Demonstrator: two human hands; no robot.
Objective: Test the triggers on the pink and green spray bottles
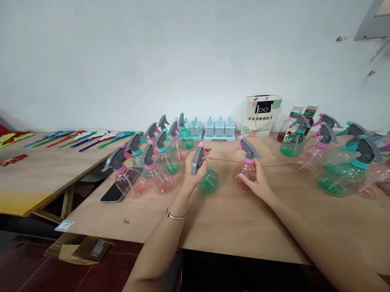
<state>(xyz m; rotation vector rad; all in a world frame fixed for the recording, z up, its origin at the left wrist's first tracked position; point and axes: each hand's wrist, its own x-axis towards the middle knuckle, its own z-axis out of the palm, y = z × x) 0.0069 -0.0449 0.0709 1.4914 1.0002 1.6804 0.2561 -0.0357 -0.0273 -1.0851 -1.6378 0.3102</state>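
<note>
At the middle of the table, my left hand (193,167) is closed around the neck of a green spray bottle (209,182) with a grey and pink trigger head. Its fingers partly cover the bottle's collar. To the right, my right hand (258,182) grips the round body of a pink spray bottle (240,173), thumb in front, its grey and pink head pointing left. Both bottles are upright and a small gap separates them. Left of my left hand stands a group of pink and green spray bottles, including a pink bottle (160,181).
More spray bottles, such as a green one (340,179), stand at the right. Behind are pale blue popsicle molds (218,129), a paper bag (260,116) and labelled bottles (294,114). A phone (112,194) lies at the left. Another table (36,180) holds colourful flat items.
</note>
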